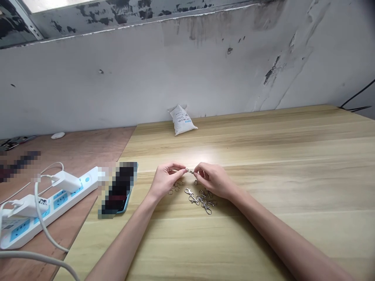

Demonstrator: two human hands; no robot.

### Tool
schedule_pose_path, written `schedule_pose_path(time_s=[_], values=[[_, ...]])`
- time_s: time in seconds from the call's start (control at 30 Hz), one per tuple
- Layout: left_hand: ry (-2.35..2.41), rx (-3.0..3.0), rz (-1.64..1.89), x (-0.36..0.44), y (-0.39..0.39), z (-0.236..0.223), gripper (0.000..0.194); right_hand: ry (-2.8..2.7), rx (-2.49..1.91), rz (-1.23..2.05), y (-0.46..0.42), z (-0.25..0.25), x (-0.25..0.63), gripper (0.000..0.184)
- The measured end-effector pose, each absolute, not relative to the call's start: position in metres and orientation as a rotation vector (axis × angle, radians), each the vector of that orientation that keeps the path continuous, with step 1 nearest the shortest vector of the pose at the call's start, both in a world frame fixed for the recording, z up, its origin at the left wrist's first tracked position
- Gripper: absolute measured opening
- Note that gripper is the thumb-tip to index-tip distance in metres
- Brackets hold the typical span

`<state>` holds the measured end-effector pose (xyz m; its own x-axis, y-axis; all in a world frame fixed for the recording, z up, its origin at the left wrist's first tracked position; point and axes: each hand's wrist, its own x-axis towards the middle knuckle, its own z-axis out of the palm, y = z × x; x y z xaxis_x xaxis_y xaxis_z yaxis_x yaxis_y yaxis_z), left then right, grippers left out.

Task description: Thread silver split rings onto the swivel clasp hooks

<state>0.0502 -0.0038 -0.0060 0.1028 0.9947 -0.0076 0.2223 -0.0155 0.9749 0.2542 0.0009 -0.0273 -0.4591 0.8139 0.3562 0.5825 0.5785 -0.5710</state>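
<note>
Above the wooden table, my left hand (pixel 164 180) and my right hand (pixel 216 180) meet fingertip to fingertip. My left thumb and forefinger pinch a small metal key ring (pixel 187 169). In my right fingertips is a silver swivel clasp (pixel 191 172), touching the ring; whether the two are linked is too small to tell. Several loose rings (pixel 176 186) lie under my left hand, partly covered by it. Between my forearms, a loose pile of silver swivel clasps (pixel 202 201) rests on the table, a few of them partly behind my right hand.
A white printed plastic bag (pixel 183 121) stands near the wall at the back. To the left, a phone (pixel 118 191) lies by the table's edge. Beyond it, a white power strip (pixel 55 207) with plugged-in chargers and cables (pixel 39 222) lies across a reddish-brown surface (pixel 96 146).
</note>
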Motion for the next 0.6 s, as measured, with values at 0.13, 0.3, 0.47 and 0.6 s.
schedule_pose_path(time_s=[0.13, 0.3, 0.47, 0.6], values=[[1.276, 1.423, 0.991, 0.0487, -0.0033, -0.0082, 0.031, -2.192, -1.103, 0.453, 0.0029, -0.0289, 0.2541, 0.011], [1.257, 1.610, 0.930, 0.0455, -0.0021, -0.0129, 0.023, -2.159, -1.045, 0.402, 0.0055, -0.0309, 0.2541, 0.013], [1.288, 1.816, 0.918, 0.0443, -0.0031, -0.0133, 0.019, -2.114, -0.965, 0.480, 0.0051, -0.0300, 0.2536, 0.014], [1.291, 1.892, 0.865, 0.0445, -0.0045, -0.0127, 0.019, -2.048, -0.938, 0.576, 0.0042, -0.0297, 0.2529, 0.013]])
